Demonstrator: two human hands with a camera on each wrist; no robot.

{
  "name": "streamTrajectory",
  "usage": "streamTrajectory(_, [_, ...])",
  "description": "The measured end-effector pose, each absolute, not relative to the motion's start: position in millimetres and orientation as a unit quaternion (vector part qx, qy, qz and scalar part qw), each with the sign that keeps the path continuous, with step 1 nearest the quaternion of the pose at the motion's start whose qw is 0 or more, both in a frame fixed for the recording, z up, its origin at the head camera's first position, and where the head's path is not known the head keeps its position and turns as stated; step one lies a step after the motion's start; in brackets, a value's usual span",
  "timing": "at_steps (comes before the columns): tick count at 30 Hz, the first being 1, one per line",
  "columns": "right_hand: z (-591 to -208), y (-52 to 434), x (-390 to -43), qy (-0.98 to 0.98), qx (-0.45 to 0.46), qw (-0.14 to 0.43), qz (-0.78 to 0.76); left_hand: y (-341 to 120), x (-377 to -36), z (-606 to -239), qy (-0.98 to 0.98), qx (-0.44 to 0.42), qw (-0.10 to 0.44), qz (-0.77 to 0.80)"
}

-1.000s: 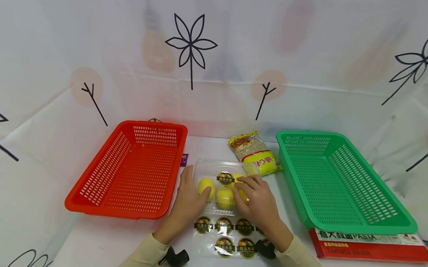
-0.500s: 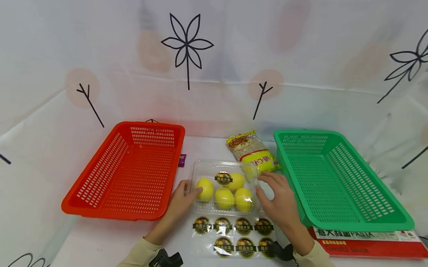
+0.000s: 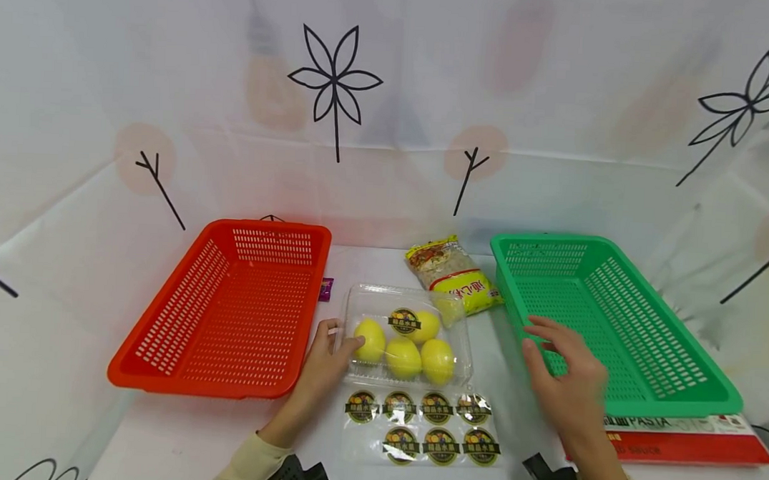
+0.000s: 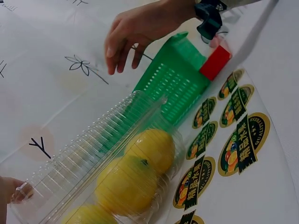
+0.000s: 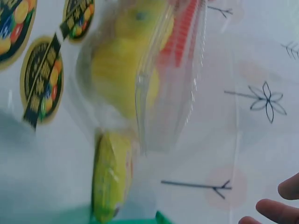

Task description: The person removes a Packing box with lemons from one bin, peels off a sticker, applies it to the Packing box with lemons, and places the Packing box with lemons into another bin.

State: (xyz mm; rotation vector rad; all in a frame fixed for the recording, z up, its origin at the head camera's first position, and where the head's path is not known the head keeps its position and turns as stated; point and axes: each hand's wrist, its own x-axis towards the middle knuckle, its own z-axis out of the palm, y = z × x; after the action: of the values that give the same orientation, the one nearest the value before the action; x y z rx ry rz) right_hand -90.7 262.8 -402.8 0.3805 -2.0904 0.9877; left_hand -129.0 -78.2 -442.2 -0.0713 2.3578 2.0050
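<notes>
A clear plastic fruit box point(image 3: 369, 304) holds several yellow lemons point(image 3: 404, 357) and has a round black-and-gold sticker point(image 3: 404, 321) on its lid. My left hand point(image 3: 322, 366) holds the box's left side, thumb at the near-left part and fingers bent along the edge. Away to the right, my right hand point(image 3: 568, 377) hangs in the air before the green basket's left rim, fingers loosely bent around nothing. In the left wrist view that right hand point(image 4: 140, 35) also appears above the basket. A sheet of similar stickers point(image 3: 438, 408) lies just in front of the box.
A red basket point(image 3: 159, 385) stands on the left, a green basket point(image 3: 673, 409) on the right. Behind the box lies a yellow pasta bag point(image 3: 472, 290). A small purple packet point(image 3: 326, 289) is by the red basket. A red pasta carton point(image 3: 697, 449) lies under the green basket's front.
My right hand has left the box and swung right to the green basket. My left hand has slid slightly nearer along the box's left side, its fingers now more bent.
</notes>
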Motion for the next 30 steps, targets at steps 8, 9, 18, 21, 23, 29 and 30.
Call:
streamTrajectory(8, [-403, 300, -78, -0.836, 0.051, 0.396, 0.375, -81, -125, -439, 0.718, -0.022, 0.090, 0.690])
streamTrajectory(9, [-403, 304, -76, -0.836, 0.036, 0.397, 0.376, -81, -125, -439, 0.708, -0.024, 0.100, 0.698])
streamTrajectory(18, [-401, 329, -63, -0.829, -0.077, 0.423, 0.358, -80, -125, -443, 0.668, -0.040, 0.113, 0.734])
streamTrajectory(21, [-404, 338, -61, -0.829, -0.113, 0.438, 0.330, -79, -124, -445, 0.652, -0.073, 0.112, 0.746])
streamTrajectory(23, [-406, 345, -60, -0.833, -0.130, 0.443, 0.304, -78, -124, -446, 0.638, -0.089, 0.106, 0.757])
streamTrajectory(29, [-419, 369, -58, -0.848, -0.187, 0.433, 0.243, -77, -124, -450, 0.609, -0.081, 0.102, 0.782])
streamTrajectory(30, [-421, 372, -57, -0.850, -0.200, 0.427, 0.235, -77, -124, -450, 0.606, -0.078, 0.105, 0.785])
